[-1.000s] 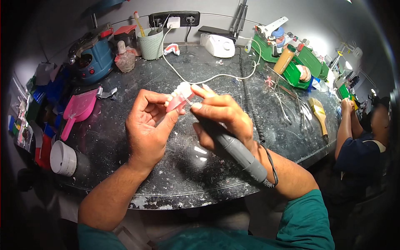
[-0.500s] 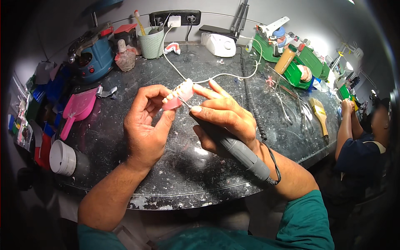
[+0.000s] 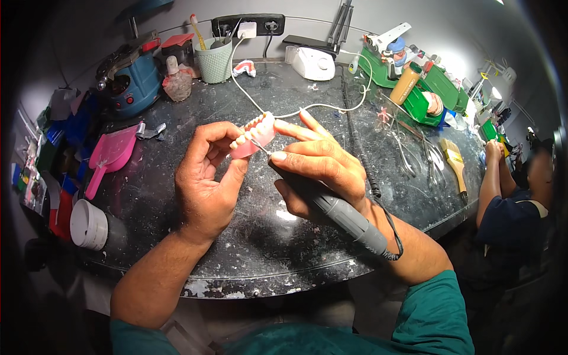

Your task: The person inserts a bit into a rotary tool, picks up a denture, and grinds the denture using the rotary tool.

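Head view, with places taken from pale green cup (image 3: 214, 64) at back of black worktop (image 3: 296, 260). Held left hand (image 3: 206, 177) on the wearer's side of cup, wrist bent slightly inward, forearm slanting up from lower left. Pinched left end of pink denture (image 3: 265, 135) between left thumb, set below, and left forefinger, arched over from above; curled remaining fingers inward. Held right hand (image 3: 328, 168) nearer the wearer than cup and well to its right, forearm slanting in from lower right. Gripped dark grey handpiece (image 3: 340, 213) pen-fashion between right thumb and fingers; extended one finger to denture's right end, with another lifted apart from it. Pointed thin metal bur (image 3: 260, 146) at denture's near side; could not tell whether touching.

Denture: held above worktop, nearer the wearer than cup and a little to its right. Showed curved, tilted pink base, brightly lit, with row of ivory teeth facing up and leftward.

Also listed, right of cup: red-and-white arch (image 3: 244, 68) just beside, white control box (image 3: 313, 64) farther along, flat brush (image 3: 454, 163) well apart. Left of cup: blue machine (image 3: 133, 86); nearer the wearer, pink dustpan (image 3: 115, 148) and white tub (image 3: 90, 223).
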{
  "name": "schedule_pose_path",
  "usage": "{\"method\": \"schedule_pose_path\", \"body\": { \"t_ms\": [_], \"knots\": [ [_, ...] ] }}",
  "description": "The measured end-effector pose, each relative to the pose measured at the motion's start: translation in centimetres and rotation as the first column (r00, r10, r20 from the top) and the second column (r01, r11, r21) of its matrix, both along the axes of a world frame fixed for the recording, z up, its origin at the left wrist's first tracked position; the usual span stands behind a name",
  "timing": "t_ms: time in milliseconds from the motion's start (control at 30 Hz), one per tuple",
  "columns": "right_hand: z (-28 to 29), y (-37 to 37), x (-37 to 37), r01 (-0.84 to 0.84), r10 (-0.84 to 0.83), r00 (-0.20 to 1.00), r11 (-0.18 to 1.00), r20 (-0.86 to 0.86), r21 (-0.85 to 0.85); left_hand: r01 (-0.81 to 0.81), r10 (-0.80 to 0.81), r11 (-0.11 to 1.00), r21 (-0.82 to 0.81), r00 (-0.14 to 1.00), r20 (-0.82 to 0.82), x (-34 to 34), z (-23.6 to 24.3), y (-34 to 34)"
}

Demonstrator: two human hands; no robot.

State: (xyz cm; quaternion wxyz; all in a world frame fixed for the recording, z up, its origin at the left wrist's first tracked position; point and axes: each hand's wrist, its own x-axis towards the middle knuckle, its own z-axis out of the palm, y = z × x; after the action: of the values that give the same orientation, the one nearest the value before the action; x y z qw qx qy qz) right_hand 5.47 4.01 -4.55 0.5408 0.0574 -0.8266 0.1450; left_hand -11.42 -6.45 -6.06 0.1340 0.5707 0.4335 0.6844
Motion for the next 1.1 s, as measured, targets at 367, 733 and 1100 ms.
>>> {"method": "schedule_pose_path", "body": {
  "t_ms": [367, 733, 1100],
  "knots": [
    [0.04, -0.22, -0.13, 0.022, -0.023, 0.999, 0.999, -0.026, -0.024, -0.007, 0.007, 1.0, 0.005, 1.0, -0.022, 0.02, 0.02, -0.05],
    [-0.01, -0.16, -0.09, 0.001, -0.002, 1.0, 1.0, -0.021, -0.024, -0.009, 0.009, 1.0, 0.01, 1.0, -0.024, 0.01, -0.02, -0.05],
    [0.03, -0.03, -0.17, -0.017, 0.013, 0.997, 0.999, -0.08, -0.047, 0.025, -0.025, 1.0, 0.001, 0.999, 0.043, 0.15, -0.09, 0.02]
  ]
}}
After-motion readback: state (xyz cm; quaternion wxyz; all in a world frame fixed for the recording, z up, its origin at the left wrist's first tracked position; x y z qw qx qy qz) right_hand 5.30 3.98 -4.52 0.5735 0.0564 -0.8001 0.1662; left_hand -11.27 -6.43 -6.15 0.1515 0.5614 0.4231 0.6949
